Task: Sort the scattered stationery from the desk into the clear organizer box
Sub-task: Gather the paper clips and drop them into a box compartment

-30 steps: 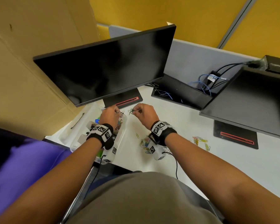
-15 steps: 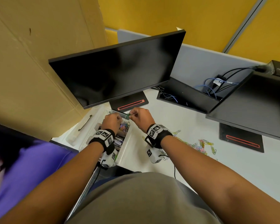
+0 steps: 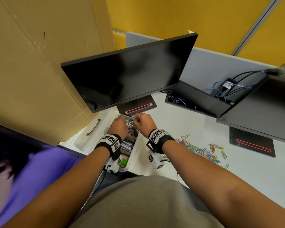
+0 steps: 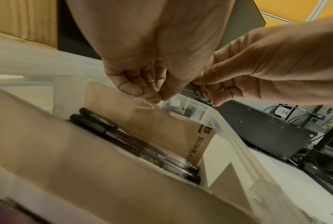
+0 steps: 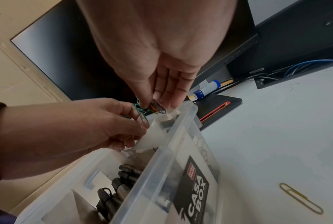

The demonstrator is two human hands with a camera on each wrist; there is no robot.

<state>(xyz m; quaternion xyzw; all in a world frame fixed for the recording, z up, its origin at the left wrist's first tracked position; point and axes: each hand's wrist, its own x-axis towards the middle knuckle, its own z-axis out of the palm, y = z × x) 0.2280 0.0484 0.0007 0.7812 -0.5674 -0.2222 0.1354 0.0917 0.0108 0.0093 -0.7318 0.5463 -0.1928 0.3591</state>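
The clear organizer box (image 3: 134, 154) stands at the desk's left, below the monitor. Both hands meet over its far end. My right hand (image 3: 136, 120) pinches a small bunch of coloured paper clips (image 5: 155, 108), also seen from the left wrist as paper clips (image 4: 202, 91). My left hand (image 3: 122, 123) pinches the edge of a clear plastic bag (image 4: 142, 104) held over the box (image 5: 162, 151); a teal clip (image 5: 142, 118) hangs by its fingers. Black markers (image 4: 133, 144) lie in a cardboard-lined compartment. More clips (image 3: 132, 130) sit inside the box. A pile of clips (image 3: 199, 148) lies on the desk to the right.
The monitor (image 3: 130, 76) and its base (image 3: 138, 106) stand just beyond the box. The box lid (image 3: 89, 134) lies to the left against cardboard. A second monitor (image 3: 262, 109) and a cable tray (image 3: 196, 97) are at the right. A loose yellow clip (image 5: 300, 200) lies on the desk.
My right hand has carried the clips left, from beside the box to over its far end, where it now meets the left hand.
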